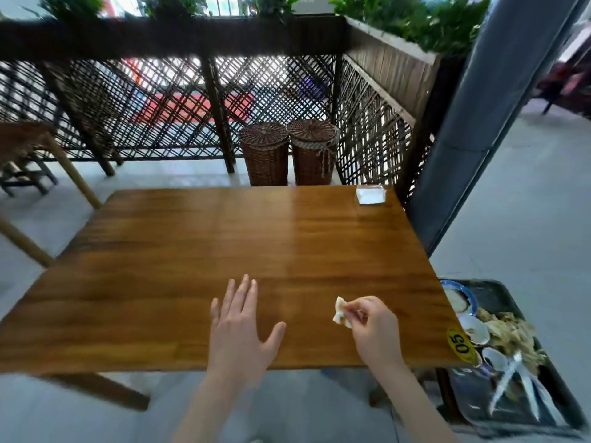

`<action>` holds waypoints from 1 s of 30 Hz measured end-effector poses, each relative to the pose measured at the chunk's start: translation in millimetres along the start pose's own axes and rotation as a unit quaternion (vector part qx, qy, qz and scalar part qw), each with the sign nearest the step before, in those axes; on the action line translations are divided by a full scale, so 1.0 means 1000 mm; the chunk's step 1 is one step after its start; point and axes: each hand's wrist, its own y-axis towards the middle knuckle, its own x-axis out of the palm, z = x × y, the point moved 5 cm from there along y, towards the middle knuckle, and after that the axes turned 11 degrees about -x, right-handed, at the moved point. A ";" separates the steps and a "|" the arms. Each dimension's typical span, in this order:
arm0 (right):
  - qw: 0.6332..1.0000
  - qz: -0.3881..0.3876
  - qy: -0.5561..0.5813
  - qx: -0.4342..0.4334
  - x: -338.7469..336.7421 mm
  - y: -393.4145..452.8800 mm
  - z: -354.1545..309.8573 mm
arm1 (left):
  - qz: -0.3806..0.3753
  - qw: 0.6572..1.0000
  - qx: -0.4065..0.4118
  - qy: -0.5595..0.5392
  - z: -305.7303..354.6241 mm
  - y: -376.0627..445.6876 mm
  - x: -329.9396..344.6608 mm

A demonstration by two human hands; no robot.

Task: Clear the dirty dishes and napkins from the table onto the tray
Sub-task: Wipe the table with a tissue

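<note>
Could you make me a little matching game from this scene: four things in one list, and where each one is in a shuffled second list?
Things:
1. crumpled napkin
2. tissue pack
3. dirty dishes
4. wicker baskets

Places:
A. on the floor beyond the table, by the lattice fence
B. pinched in the right hand
C. on the dark tray beside the table
D. on the table's far right corner

Pairs: 1-B, 2-D, 3-C, 4-A. The left hand is spread open over the table, holding nothing.
</note>
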 end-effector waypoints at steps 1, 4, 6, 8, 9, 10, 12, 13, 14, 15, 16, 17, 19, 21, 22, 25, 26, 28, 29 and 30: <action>1.000 -0.008 0.003 -0.003 -0.002 -0.004 0.004 | -0.004 1.000 -0.006 -0.001 0.003 -0.008 0.002; 0.999 -0.038 0.001 -0.009 0.000 -0.015 0.013 | -0.016 1.000 -0.018 0.003 0.004 -0.028 0.011; 0.999 -0.049 0.005 -0.013 0.005 -0.018 0.017 | -0.023 0.999 -0.024 0.008 0.003 -0.035 0.018; 0.998 -0.055 0.010 -0.019 0.010 -0.014 0.022 | -0.023 0.999 -0.029 0.010 0.002 -0.033 0.026; 0.998 -0.061 0.007 -0.023 0.015 -0.010 0.024 | -0.025 0.999 -0.031 0.010 0.002 -0.029 0.031; 0.997 -0.068 0.003 -0.025 0.022 -0.004 0.027 | -0.028 0.999 -0.031 0.010 0.002 -0.022 0.037; 0.996 -0.080 -0.002 -0.026 0.039 0.008 0.033 | -0.028 0.999 -0.030 0.010 -0.002 -0.004 0.052; 0.996 -0.081 -0.002 -0.026 0.051 0.016 0.037 | -0.024 0.999 -0.027 0.006 -0.005 0.009 0.062; 0.996 -0.081 -0.002 -0.025 0.062 0.023 0.041 | -0.019 1.000 -0.021 0.004 -0.006 0.020 0.071; 0.996 -0.079 -0.006 -0.026 0.075 0.031 0.046 | -0.017 1.000 -0.018 0.007 -0.009 0.033 0.082; 0.997 -0.078 -0.012 -0.026 0.088 0.040 0.052 | -0.019 1.000 -0.012 0.012 -0.013 0.045 0.096; 0.996 -0.077 -0.018 -0.028 0.099 0.048 0.057 | -0.023 1.000 -0.008 0.020 -0.016 0.054 0.108; 0.996 -0.082 -0.026 -0.033 0.131 0.069 0.071 | -0.040 0.999 -0.007 0.031 -0.031 0.076 0.142; 0.994 -0.092 -0.030 -0.042 0.162 0.092 0.084 | -0.052 0.998 -0.005 0.037 -0.045 0.097 0.176; 0.993 -0.098 -0.034 -0.052 0.175 0.104 0.088 | -0.053 0.998 -0.005 0.037 -0.050 0.106 0.189; 0.989 -0.101 -0.055 -0.089 0.212 0.139 0.097 | -0.053 0.998 0.009 0.024 -0.054 0.129 0.224; 0.988 -0.095 -0.060 -0.101 0.221 0.150 0.098 | -0.050 0.998 0.017 0.019 -0.053 0.135 0.233; 0.986 -0.092 -0.075 -0.118 0.238 0.169 0.100 | -0.040 0.999 0.030 0.011 -0.052 0.147 0.246; 0.984 -0.096 -0.086 -0.125 0.249 0.178 0.101 | -0.035 0.999 0.033 0.010 -0.053 0.153 0.253; 0.981 -0.102 -0.095 -0.132 0.257 0.186 0.103 | -0.031 0.999 0.034 0.011 -0.054 0.159 0.259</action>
